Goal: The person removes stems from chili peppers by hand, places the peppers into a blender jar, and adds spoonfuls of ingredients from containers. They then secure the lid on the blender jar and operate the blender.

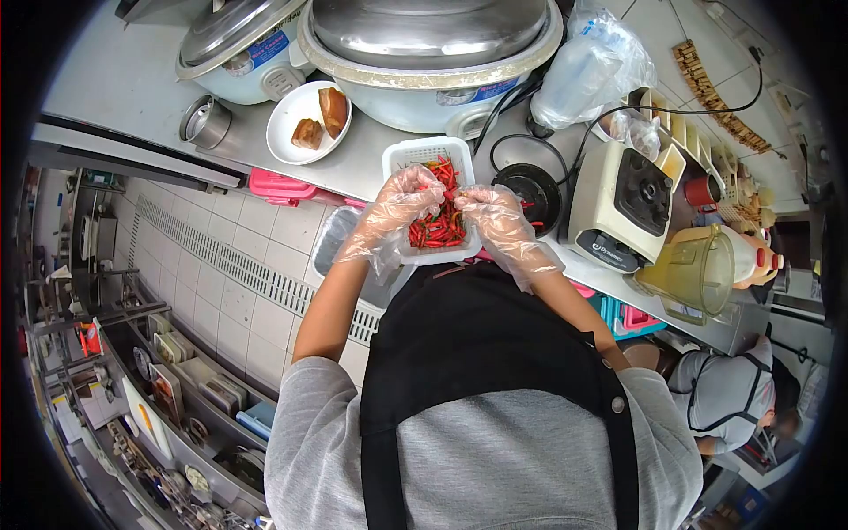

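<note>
A white plastic basket (395,155) of red chillies (439,228) stands at the counter's front edge. My left hand (402,209), in a clear plastic glove, is over the basket's left side with its fingers pinched together. Over the right side is my right hand (497,212), gloved too, its fingertips closed and close to the left ones. Whatever the fingers hold is too small to make out. Just right of the basket, a dark round bowl (533,187) has a few red pieces in it, partly hidden by my right hand.
Rice cookers (430,88) stand behind the basket. A white bowl (281,132) with brown food chunks and a metal cup (206,122) are at the left. To the right are a blender base (609,208), a jug (702,269) and cables. A person (729,393) is at the lower right.
</note>
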The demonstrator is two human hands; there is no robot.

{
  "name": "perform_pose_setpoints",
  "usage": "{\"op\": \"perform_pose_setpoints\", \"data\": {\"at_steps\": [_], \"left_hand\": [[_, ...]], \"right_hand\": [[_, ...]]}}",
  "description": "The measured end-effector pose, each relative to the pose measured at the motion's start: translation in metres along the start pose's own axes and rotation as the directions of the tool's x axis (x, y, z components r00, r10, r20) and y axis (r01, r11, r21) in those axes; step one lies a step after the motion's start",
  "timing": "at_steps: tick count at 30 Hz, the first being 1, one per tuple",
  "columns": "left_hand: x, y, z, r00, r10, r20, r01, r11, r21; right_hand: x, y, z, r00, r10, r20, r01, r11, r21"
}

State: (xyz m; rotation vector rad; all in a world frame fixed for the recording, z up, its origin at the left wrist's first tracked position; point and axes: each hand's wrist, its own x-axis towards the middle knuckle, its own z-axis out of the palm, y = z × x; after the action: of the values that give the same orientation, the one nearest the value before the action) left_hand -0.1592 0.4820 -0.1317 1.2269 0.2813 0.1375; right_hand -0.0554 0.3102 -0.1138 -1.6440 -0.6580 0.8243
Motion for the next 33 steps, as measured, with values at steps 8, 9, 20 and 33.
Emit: {"op": "perform_pose_setpoints", "data": {"at_steps": [8, 9, 20, 33], "left_hand": [[0.004, 0.002, 0.017, 0.999, 0.034, 0.007, -0.034, 0.998, -0.047], [0.006, 0.001, 0.020, 1.000, 0.022, -0.006, -0.023, 0.996, -0.087], [0.049, -0.003, 0.083, 0.989, 0.068, 0.134, -0.029, 0.962, -0.272], [0.054, 0.016, 0.086, 0.984, -0.026, 0.175, 0.014, 0.997, 0.071]], "right_hand": [[-0.003, 0.004, -0.003, 0.999, -0.037, -0.024, 0.038, 0.998, 0.042], [-0.002, 0.008, -0.003, 0.993, -0.066, -0.095, 0.078, 0.988, 0.131], [-0.003, 0.020, -0.044, 0.868, 0.020, -0.496, 0.241, 0.856, 0.457], [-0.015, 0.005, -0.074, 0.777, -0.619, -0.117, 0.289, 0.515, -0.807]]}}
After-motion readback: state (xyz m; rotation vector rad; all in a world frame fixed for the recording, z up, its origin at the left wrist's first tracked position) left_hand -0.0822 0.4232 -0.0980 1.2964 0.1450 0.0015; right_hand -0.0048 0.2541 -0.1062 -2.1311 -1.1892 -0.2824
